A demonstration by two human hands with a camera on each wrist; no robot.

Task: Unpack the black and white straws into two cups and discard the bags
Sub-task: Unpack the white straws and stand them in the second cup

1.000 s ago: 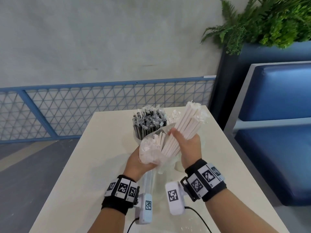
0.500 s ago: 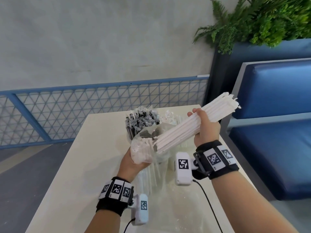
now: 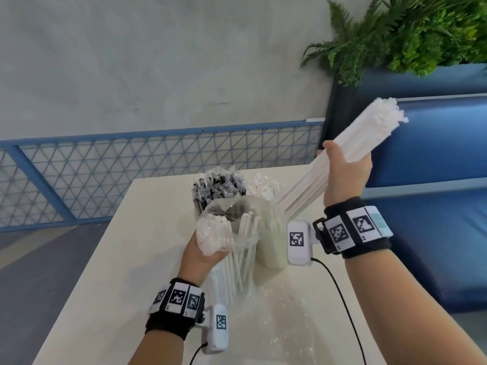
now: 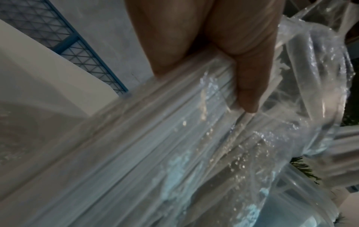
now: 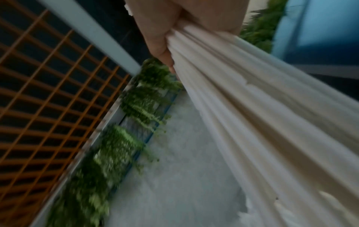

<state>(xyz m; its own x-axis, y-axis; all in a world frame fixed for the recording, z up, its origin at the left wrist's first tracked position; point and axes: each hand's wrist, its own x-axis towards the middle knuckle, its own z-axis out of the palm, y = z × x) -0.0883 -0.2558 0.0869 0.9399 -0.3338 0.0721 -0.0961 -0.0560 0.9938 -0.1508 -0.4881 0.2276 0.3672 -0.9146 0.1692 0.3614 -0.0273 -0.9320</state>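
My right hand grips a thick bundle of white straws and holds it slanted up to the right, clear of the bag; the right wrist view shows the same white straws in my fist. My left hand holds the clear plastic bag, upright on the table, with several white straws left inside; its thumb presses the bag. Behind stand a cup of wrapped black straws and a white cup with white straws.
A crumpled empty clear bag lies on the cream table near me. A blue bench flanks the table's right edge, with a planter of ferns behind. A blue mesh railing runs behind the table.
My right hand has drawn the white straw bundle out of the bag, up and to the right. The left hand stays on the bag, which now gapes open.
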